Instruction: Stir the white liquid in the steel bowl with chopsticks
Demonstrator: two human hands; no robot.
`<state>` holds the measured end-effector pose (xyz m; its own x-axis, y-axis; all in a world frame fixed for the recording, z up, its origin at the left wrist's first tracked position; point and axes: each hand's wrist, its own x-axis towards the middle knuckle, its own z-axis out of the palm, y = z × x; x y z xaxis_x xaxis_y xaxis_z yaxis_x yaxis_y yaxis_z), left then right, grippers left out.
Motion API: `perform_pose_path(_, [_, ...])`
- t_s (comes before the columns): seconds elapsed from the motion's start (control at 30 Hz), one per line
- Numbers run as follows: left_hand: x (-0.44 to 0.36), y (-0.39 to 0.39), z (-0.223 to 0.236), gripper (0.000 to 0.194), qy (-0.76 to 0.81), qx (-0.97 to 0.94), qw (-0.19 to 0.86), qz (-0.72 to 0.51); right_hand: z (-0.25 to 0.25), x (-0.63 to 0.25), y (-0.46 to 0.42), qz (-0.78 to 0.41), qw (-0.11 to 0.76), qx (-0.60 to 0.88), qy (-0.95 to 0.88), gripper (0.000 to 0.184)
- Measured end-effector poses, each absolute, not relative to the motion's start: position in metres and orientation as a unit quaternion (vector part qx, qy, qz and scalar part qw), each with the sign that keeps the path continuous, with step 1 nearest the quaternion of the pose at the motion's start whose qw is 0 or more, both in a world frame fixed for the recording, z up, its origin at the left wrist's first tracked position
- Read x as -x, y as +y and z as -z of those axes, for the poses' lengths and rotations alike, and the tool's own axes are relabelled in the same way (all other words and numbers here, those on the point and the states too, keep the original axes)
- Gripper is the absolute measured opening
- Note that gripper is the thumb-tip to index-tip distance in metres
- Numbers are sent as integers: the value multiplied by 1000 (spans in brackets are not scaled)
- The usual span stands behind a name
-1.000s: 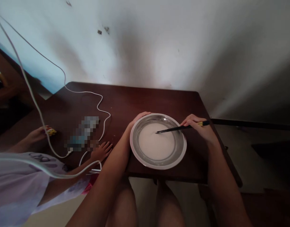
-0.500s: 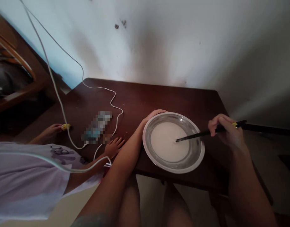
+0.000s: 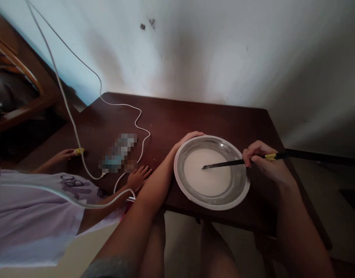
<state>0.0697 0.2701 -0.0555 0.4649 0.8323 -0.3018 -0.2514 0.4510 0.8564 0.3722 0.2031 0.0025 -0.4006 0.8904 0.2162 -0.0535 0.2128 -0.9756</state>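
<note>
A round metal bowl (image 3: 240, 181) stands near the front edge of a dark wooden table (image 3: 194, 116). White liquid (image 3: 208, 177) fills its bottom. My left hand (image 3: 185, 139) curls round the bowl's far left rim. My right hand (image 3: 262, 162) is closed on a pair of black chopsticks (image 3: 223, 164) with yellow bands. Their tips dip into the white liquid near the bowl's middle.
Another person in a pale shirt (image 3: 29, 216) stands at the table's left, one small hand (image 3: 138, 178) flat on the table, the other (image 3: 65, 154) by a yellow object (image 3: 78, 151). A white cable (image 3: 136, 123) snakes past a blurred object (image 3: 119, 152). The wall is close behind.
The view has swung slightly. My right hand has moved the chopstick tips around in the white liquid, now back toward the bowl's middle. My left hand stays on the rim.
</note>
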Motion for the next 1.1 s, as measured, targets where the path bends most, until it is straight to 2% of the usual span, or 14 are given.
perform_pose_path(0.17, [-67,273,65,25,348,-401,768,-358,-2,-374,205,-513,504,330,-611,35])
perform_pose_path(0.37, [-66,280,72,21,348,-402,766,-362,-5,-368,199,-513,421,381,-644,38])
perform_pose_path(0.53, [-66,280,72,20,341,-393,775,-360,-3,-376,200,-489,502,385,-600,38])
perform_pose_path(0.7, [-66,276,68,21,344,-397,768,-366,-1,-371,199,-518,414,403,-631,31])
perform_pose_path(0.9, [-66,275,68,23,355,-395,765,-364,-2,-377,200,-470,485,432,-598,35])
perform_pose_path(1.0, [-67,279,71,20,341,-402,769,-361,-1,-376,201,-484,426,407,-647,31])
perform_pose_path(1.1, [-67,282,73,19,331,-404,773,-359,-2,-373,201,-417,394,416,-705,24])
